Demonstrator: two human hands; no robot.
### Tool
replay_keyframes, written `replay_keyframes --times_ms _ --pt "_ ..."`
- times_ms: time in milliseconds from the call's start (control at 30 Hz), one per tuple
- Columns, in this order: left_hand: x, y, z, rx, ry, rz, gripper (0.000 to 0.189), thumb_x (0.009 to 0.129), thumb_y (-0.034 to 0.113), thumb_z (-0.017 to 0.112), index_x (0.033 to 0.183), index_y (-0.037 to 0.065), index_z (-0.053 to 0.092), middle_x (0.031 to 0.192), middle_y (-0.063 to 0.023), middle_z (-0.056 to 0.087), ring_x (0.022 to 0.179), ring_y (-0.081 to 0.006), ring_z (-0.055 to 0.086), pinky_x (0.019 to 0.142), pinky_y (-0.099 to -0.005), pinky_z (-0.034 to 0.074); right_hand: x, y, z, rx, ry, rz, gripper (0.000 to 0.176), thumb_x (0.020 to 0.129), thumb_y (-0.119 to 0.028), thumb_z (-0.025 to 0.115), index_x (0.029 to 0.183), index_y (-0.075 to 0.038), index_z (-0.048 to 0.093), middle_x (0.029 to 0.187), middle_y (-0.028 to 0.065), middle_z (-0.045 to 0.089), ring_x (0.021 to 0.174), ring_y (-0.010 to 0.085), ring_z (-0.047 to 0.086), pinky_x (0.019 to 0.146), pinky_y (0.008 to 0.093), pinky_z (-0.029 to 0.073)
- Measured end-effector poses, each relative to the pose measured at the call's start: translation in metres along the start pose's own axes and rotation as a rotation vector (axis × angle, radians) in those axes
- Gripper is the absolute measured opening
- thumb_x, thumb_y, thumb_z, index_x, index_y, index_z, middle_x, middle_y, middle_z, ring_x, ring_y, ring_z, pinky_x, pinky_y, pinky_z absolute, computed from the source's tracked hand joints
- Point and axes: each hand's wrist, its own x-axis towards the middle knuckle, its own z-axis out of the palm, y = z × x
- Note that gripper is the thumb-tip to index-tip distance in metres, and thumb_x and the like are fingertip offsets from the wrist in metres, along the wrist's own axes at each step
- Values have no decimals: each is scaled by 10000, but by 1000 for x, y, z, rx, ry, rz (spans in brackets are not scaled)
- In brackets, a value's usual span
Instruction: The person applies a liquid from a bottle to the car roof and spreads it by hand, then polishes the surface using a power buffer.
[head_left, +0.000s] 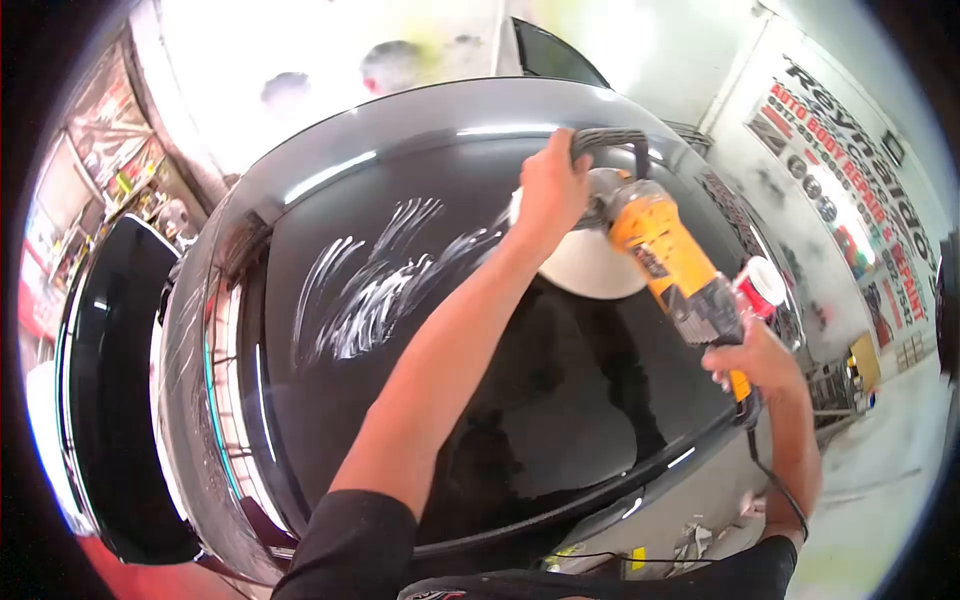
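A yellow and black car polisher (668,245) lies across the glossy black car panel (560,400). Its round white pad (595,268) rests on, or very close to, the surface. My left hand (553,200) is closed around the black front handle of the polisher, above the pad. Around the rear grip, near the panel's right edge, the fingers of my right hand (758,358) are wrapped. White streaks of compound (385,290) are smeared over the panel left of the pad. Whether the pad is spinning cannot be told.
A white-lidded container (762,285) stands by the panel's right edge. The polisher's power cord (775,480) hangs past my right forearm. To the left is another black car part (115,390). A lettered sign (850,170) covers the right wall; cluttered shelves (130,190) are at the left.
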Motion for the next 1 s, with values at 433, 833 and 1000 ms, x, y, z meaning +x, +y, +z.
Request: replay_keyframes --times_ms 433,833,1000 --pt "63 -93 -57 36 301 -99 271 913 128 703 1084 -41 577 954 -277 709 946 -458 687 809 -489 532 138 -85 17 -220 -64 -131 1078 691 -19 756 1618 -117 213 949 76 647 557 146 551 474 286 461" --pt "27 -53 -138 56 504 -165 252 897 79 701 1001 -48 509 898 -312 673 911 -507 660 804 -536 512 93 -154 48 -394 -232 -191 1053 696 -25 734 1605 -138 215 910 84 628 546 148 548 452 280 459" --pt "16 -37 -163 196 591 -119 239 887 77 704 976 -47 520 869 -297 679 890 -494 668 776 -524 516 96 -155 56 -405 -323 -299 1014 686 -40 744 1578 -122 266 887 73 615 538 144 544 448 288 460"
